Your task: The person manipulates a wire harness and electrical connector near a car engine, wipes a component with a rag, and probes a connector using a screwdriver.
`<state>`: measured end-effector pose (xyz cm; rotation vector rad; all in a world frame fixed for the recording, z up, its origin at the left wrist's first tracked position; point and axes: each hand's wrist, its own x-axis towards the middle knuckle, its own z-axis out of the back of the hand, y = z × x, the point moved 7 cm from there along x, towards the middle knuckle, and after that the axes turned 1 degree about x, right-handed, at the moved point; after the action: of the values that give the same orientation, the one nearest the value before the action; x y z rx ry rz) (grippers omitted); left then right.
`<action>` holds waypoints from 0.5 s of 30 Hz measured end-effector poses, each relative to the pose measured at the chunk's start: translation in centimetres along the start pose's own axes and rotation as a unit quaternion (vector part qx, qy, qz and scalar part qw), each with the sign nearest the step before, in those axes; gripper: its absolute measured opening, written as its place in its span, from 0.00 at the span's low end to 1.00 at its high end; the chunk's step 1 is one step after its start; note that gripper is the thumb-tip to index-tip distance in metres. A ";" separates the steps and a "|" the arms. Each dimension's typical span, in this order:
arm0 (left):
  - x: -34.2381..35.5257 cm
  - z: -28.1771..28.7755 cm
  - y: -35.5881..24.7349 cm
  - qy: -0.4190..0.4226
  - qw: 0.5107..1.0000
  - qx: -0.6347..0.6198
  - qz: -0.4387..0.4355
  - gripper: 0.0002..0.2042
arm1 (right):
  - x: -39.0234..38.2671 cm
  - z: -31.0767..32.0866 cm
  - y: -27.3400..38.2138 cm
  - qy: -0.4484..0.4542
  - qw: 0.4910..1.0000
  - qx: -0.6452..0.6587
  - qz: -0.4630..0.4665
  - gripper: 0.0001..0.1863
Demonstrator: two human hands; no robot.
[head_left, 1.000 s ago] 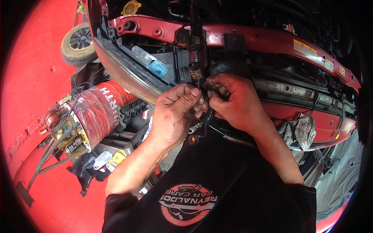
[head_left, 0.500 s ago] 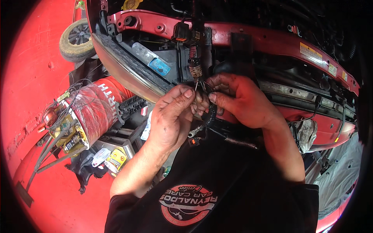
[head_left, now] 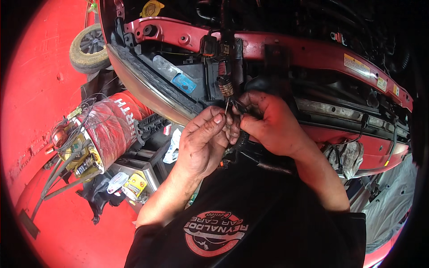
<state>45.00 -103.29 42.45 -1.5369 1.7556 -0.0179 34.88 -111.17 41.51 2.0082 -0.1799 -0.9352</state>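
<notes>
A dark wiring harness [head_left: 226, 85], its sleeve worn and brownish near the lower end, hangs over the red front crossmember of a car. Thin loose wires [head_left: 228, 105] come out of its end. My left hand [head_left: 201, 138] pinches these wires between thumb and fingers, its fingertips partly hidden. Close beside it, my right hand [head_left: 272, 125] is closed with thumb against forefinger on the dark wires at the same spot. Black corrugated tubing [head_left: 241, 142] hangs below my fingers. A small black connector with an orange part [head_left: 223, 164] dangles lower, in front of my shirt.
The red crossmember [head_left: 308, 47] and headlight [head_left: 147, 91] lie beyond my hands. A black connector [head_left: 208, 46] sits by the harness. On the left are a plastic-wrapped red bucket [head_left: 111, 123], a wheel [head_left: 89, 49] and a metal stand with packages [head_left: 134, 167]. Grey sheeting [head_left: 389, 201] hangs at right.
My right thumb has bent inward and the hand has closed more tightly at the wires. My left hand has shifted slightly right. The connector and tubing below have swung a little.
</notes>
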 end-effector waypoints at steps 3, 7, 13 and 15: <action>0.0 -0.2 -0.2 -0.017 1.000 0.018 -0.013 0.08 | -0.3 0.3 0.7 -0.034 0.998 -0.046 0.032 0.08; 0.2 -0.8 -0.8 -0.006 1.000 0.020 -0.016 0.07 | -0.4 0.6 0.6 -0.024 0.991 -0.104 0.076 0.11; 0.1 -1.3 -1.2 -0.073 0.993 0.093 0.000 0.09 | -0.6 0.4 1.0 -0.037 0.976 -0.168 0.131 0.13; 0.0 -1.5 -1.7 -0.073 0.991 0.116 -0.006 0.09 | -0.8 0.4 1.1 -0.035 0.981 -0.167 0.093 0.12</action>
<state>45.53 -104.47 44.33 -1.3461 1.5710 -0.1089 34.31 -111.73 42.70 1.6216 -0.2304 -0.8554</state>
